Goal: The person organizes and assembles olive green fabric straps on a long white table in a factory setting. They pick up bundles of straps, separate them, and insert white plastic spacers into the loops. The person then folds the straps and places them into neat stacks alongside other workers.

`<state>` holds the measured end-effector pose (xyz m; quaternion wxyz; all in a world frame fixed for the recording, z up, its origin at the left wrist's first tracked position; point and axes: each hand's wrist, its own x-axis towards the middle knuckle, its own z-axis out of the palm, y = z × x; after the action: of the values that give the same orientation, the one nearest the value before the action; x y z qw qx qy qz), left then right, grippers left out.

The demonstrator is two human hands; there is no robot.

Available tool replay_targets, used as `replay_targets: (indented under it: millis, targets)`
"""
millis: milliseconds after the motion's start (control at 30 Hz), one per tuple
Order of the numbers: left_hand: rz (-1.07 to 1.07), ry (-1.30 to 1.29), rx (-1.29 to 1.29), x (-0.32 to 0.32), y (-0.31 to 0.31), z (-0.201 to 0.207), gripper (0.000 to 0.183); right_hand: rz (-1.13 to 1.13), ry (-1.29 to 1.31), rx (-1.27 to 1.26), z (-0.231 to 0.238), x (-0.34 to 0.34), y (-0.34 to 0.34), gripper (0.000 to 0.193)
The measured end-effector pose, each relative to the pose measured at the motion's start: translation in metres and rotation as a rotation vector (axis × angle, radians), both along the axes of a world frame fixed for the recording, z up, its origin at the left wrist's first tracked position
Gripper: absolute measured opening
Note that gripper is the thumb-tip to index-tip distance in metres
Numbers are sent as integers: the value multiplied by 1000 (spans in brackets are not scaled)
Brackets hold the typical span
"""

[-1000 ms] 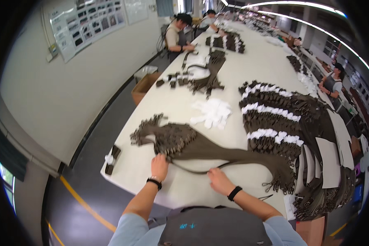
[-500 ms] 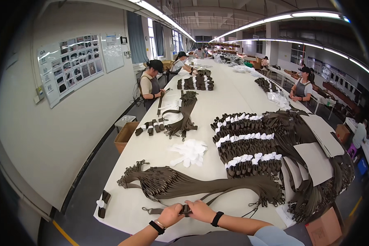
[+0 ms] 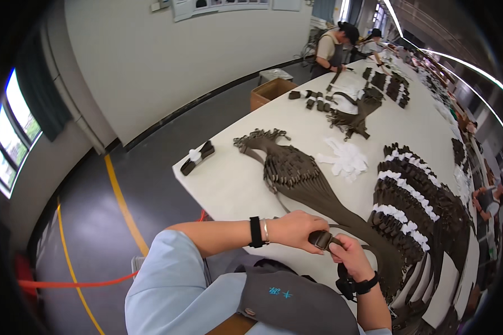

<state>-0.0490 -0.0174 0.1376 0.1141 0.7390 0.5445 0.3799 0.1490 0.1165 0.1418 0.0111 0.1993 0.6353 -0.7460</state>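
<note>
Close to the near edge of a long, smooth, off-white table, a squarish olive-brown strap buckle, hard-looking and faintly glossy, is held between a person's two bare hands. Beyond it I see a matt bundle of flat olive-brown straps, fanned broad, then narrowing, with small hooks bunched at the far end. A splayed pile of thin white pieces lies beside that, and further right folded dark-brown straps stand packed in rows, ringed by white bands. The left forearm reaches across nearly level, and the left hand curls its fingers round the buckle's side. The right hand comes up from below, wrist bent inward, pinching the other side with thumb against fingers. Past the table's left edge sits an open brown cardboard box; I cannot make out its contents.
</note>
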Motion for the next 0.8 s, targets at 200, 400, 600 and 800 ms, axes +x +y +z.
replay_targets:
  millis: [200, 400, 600, 800]
  targets:
    - [-35, 82, -44, 27, -18, 24, 42, -84, -67, 17, 40, 0, -32, 17]
    - [-114, 118, -50, 27, -33, 50, 41, -86, -50, 194, 68, 21, -40, 25]
    - [-87, 11, 27, 7, -38, 41, 34, -224, 39, 534, 100, 57, -20, 25]
    - [-80, -143, -61, -8, -42, 38, 32, -475, -25, 709, 121, 118, 22, 16]
